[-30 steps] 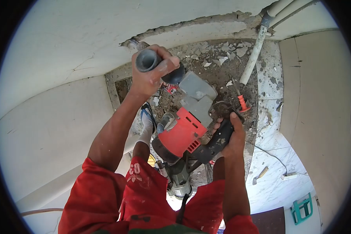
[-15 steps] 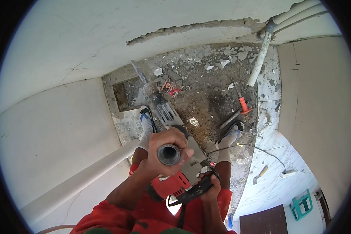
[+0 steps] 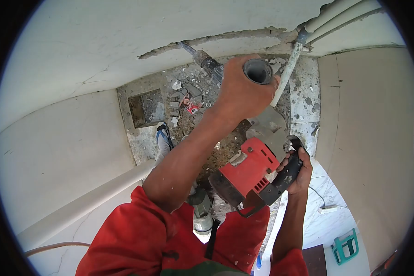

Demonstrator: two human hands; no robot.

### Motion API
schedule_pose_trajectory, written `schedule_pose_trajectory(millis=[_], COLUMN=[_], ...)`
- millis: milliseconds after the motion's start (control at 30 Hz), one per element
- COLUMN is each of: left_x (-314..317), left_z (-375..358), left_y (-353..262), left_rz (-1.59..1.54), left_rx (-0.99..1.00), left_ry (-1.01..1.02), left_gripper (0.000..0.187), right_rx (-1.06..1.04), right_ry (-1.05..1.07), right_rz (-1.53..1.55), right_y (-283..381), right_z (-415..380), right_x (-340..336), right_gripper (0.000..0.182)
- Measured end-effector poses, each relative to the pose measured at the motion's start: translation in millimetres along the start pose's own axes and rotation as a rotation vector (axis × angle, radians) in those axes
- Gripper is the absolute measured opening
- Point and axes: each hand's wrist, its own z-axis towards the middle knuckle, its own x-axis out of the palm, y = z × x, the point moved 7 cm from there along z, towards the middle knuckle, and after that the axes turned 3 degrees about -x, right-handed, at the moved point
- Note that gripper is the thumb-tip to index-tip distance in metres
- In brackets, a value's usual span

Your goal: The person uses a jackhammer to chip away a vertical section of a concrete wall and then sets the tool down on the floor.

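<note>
I hold a red and grey demolition hammer (image 3: 250,163) raised toward the white wall. My left hand (image 3: 239,89) grips its grey side handle (image 3: 258,70), whose round end faces the camera. My right hand (image 3: 299,170) is closed around the black rear grip (image 3: 283,177). The chisel bit (image 3: 195,53) points at a rough chased groove (image 3: 216,37) in the wall plaster, with its tip at or very near the groove.
Rubble and broken tile cover the floor (image 3: 193,106) below. My foot in a blue sandal (image 3: 163,138) stands there. White pipes (image 3: 287,73) run down the corner. A white power strip (image 3: 329,209) and a teal stool (image 3: 345,246) sit at the lower right.
The hammer was held low with its bit pointing at the floor; now it is lifted up and swung right, with the bit at the wall groove. My left hand rose with the side handle.
</note>
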Motion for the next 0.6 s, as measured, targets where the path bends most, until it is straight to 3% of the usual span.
schedule_pose_trajectory(millis=[100,233,333,500,533,600], left_x=[11.9,18.8,2.4,-27.3,-31.3,-48.3], left_z=[23.4,46.6,63.3,65.5,58.8,30.1], left_y=[5.8,0.3,-1.3,-6.4,-3.7,1.2], left_rz=[-0.056,-0.066,-0.145,-0.277,-0.075,-0.15], left_rx=[-0.015,0.01,0.008,0.002,-0.016,-0.11], left_ry=[-0.067,-0.103,-0.139,-0.173,-0.092,-0.135], left_gripper=[0.024,0.018,0.013,0.015,0.017,0.015], right_rx=[0.057,0.021,-0.048,-0.122,-0.149,-0.161], right_ry=[0.118,0.044,0.074,0.096,0.078,0.063], right_rz=[-0.036,-0.27,-0.281,-0.318,-0.332,-0.305], right_y=[33.4,84.3,109.4,116.7,113.3,84.6], right_z=[27.7,51.5,55.2,35.5,30.1,14.0], right_x=[11.5,28.7,63.9,96.1,96.4,90.5], right_gripper=[0.025,0.027,0.033,0.031,0.03,0.03])
